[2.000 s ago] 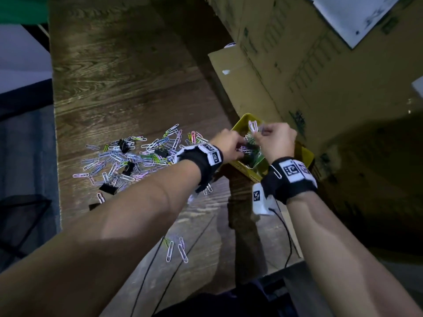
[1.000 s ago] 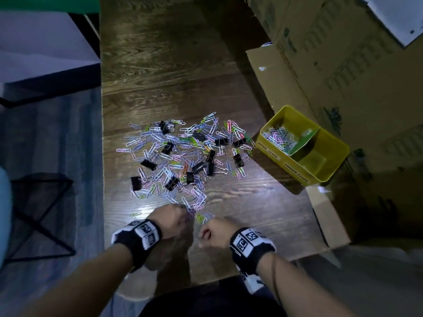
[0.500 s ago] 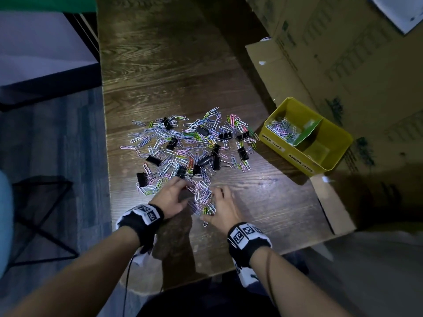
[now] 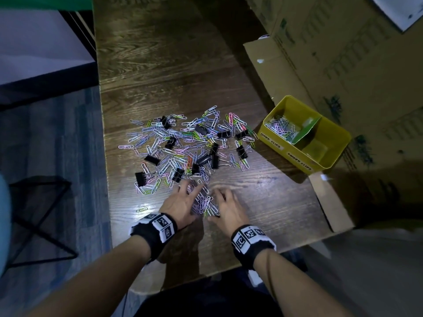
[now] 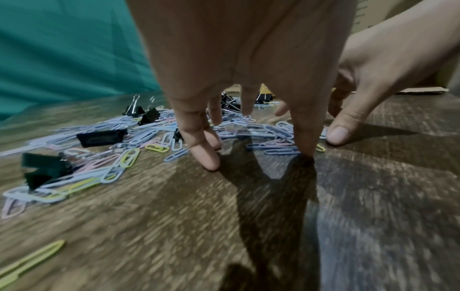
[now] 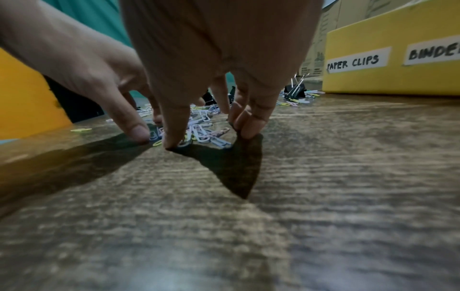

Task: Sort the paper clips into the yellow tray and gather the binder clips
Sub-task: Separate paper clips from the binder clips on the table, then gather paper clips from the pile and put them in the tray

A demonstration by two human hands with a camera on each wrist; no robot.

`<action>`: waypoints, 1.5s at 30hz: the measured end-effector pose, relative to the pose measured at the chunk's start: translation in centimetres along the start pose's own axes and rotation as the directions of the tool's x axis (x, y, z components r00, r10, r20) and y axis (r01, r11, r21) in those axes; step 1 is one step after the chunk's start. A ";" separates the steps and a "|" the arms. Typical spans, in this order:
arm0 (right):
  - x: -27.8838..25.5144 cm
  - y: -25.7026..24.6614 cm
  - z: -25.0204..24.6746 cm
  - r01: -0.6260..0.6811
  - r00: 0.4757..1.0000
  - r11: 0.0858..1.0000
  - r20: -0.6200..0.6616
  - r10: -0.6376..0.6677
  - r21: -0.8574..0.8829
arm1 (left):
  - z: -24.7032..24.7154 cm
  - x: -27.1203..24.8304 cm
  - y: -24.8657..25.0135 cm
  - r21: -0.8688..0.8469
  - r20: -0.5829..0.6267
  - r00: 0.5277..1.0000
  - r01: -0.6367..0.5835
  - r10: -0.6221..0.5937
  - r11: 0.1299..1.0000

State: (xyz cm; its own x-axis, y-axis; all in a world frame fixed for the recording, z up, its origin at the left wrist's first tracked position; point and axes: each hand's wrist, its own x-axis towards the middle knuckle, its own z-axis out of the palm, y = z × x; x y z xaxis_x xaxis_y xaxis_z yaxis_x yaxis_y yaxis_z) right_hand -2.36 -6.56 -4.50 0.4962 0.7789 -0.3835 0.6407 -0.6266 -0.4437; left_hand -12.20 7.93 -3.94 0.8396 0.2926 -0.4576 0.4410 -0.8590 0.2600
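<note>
Coloured paper clips [image 4: 183, 145] lie in a wide pile on the wooden table [image 4: 263, 191], with several black binder clips [image 4: 152, 159] mixed in. My left hand [image 4: 180, 202] and right hand [image 4: 226, 207] stand side by side at the pile's near edge. Their spread fingers press on the table around a small bunch of paper clips [image 4: 204, 205]. In the wrist views the left hand [image 5: 259, 153] and the right hand [image 6: 206, 137] have their fingertips on the wood, hemming in clips. The yellow tray [image 4: 286, 152] stands at the right, with paper clips [image 4: 280, 129] in its left compartment.
Large cardboard boxes [image 4: 343, 53] rise behind and right of the tray, and a cardboard flap [image 4: 329, 202] lies on the table's right corner. One yellow clip [image 4: 142, 209] lies alone left of my left hand. The table's left edge drops to blue floor with a black stand [image 4: 34, 213].
Two seconds ago both hands were at the yellow tray. They came back to the near edge, reached into the pile, and now have a bunch of clips raked between them, slightly nearer to me.
</note>
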 end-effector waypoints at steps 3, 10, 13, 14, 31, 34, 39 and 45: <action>0.3 -0.6 0.5 -0.017 0.999 0.998 0.026 0.018 -0.067 | 0.6 0.4 1.4 0.046 0.028 0.999 -0.039 0.037 0.998; 0.8 -0.4 0.5 0.016 0.997 0.994 0.079 -0.008 -0.109 | 0.3 0.5 0.9 0.043 -0.045 0.998 -0.052 0.053 0.998; 1.1 -0.1 0.4 0.039 0.993 0.999 0.114 -0.040 0.004 | -0.1 0.8 0.5 0.114 0.013 1.000 -0.026 0.024 0.993; 1.2 -0.1 0.4 0.033 0.992 0.998 0.120 -0.040 0.054 | 0.0 1.0 0.6 0.124 0.033 0.999 -0.046 0.042 0.991; 1.4 0.1 -0.4 -0.077 0.986 0.997 0.152 0.075 0.009 | 0.0 0.8 0.9 -0.020 0.046 0.984 -0.172 0.173 0.985; 1.4 0.3 -0.7 -0.128 0.978 0.991 0.162 0.132 -0.037 | -0.5 1.3 0.8 -0.081 0.041 0.993 -0.110 0.114 0.991; 1.9 1.1 -1.0 -0.127 0.979 0.992 0.163 0.120 0.029 | -1.4 1.8 0.7 -0.129 0.003 0.997 -0.071 0.072 0.989; 2.5 1.6 -1.6 -0.131 0.980 0.981 0.165 0.107 0.141 | -2.4 2.3 0.0 -0.167 0.025 0.996 -0.083 0.089 0.982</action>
State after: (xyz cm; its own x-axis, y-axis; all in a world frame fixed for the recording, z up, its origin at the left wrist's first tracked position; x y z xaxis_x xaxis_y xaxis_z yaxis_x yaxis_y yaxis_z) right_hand 0.91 -5.57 -4.89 0.4588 0.6922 -0.5571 0.4810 -0.7207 -0.4993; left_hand -9.48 9.59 -2.94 0.8672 0.2047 -0.4539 0.4162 -0.7983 0.4353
